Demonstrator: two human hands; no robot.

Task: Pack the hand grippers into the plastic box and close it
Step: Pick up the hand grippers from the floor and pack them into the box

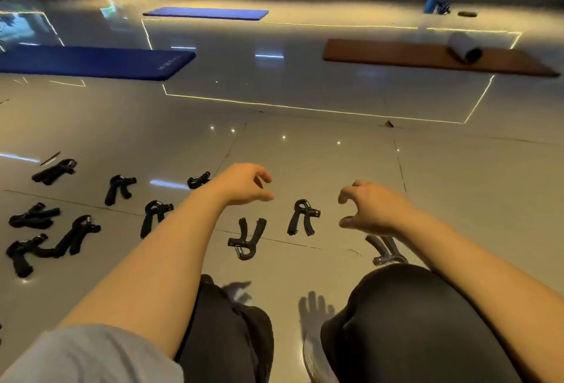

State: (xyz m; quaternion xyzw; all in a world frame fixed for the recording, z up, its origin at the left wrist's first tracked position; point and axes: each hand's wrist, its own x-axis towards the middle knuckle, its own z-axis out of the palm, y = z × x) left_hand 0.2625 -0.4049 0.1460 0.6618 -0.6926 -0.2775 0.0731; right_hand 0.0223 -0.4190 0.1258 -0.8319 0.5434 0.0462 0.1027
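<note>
Hands, left point(244, 184) and right point(370, 207), loosely curled and empty above scattered hand grippers point(302, 217) on glossy floor point(305, 102).

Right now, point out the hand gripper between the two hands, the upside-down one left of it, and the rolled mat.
upright hand gripper point(302, 218), head view, on its handles.
inverted hand gripper point(246, 240), head view, where its handles join.
rolled mat point(464, 47), head view, on its side.
</note>
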